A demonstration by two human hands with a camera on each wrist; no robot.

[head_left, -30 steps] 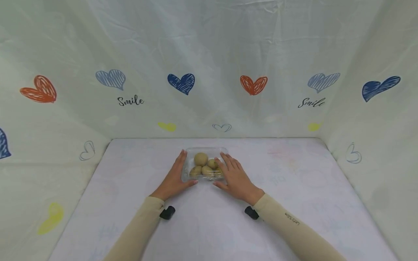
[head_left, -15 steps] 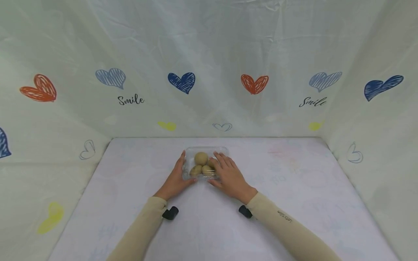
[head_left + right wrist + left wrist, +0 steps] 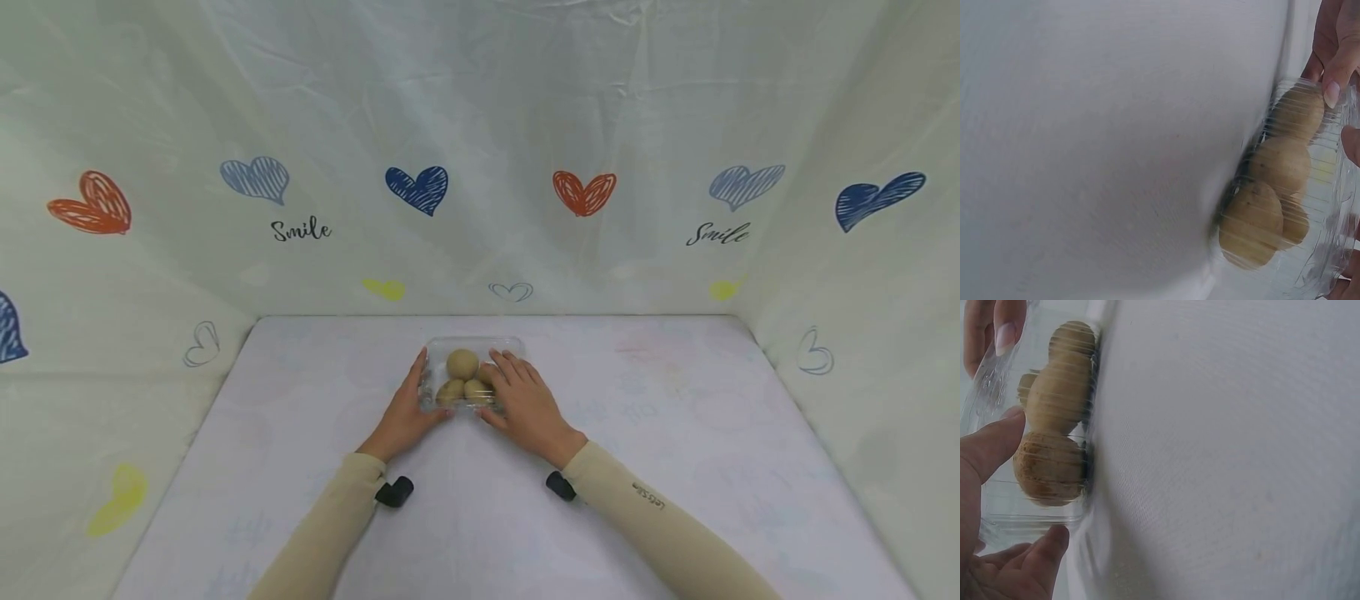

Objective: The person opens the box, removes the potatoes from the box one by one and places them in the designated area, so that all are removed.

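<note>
Container [image 3: 437, 357], clear plastic, with ribbed wall. Set on the desk [image 3: 465, 533], at the centre of the head frame, slightly below mid-height. In the left wrist view, along the left edge; in the right wrist view, at the lower right.

Potatoes [image 3: 462, 364], tan, rounded. Lying inside the container, at least four visible in the head view, partly covered on the right by fingers.

Left hand [image 3: 402, 421]. Clamped on the left end of the container, thumb at the near edge, fingers along the side.

Right hand [image 3: 528, 408]. Clamped on the right part of the container, thumb at the near edge, fingers bent over the top. Thumb tips near each other, apart.

Sleeves [image 3: 322, 529], beige, two. Lower left and lower right of the head frame, with dark lettering on the right one.

Black device [image 3: 395, 492], at the left wrist; second device [image 3: 561, 486], at the right.

Backdrop [image 3: 487, 83], pale, across the upper frame. Printed with coloured hearts [image 3: 585, 193] and "Smile" lettering [image 3: 302, 229].
</note>
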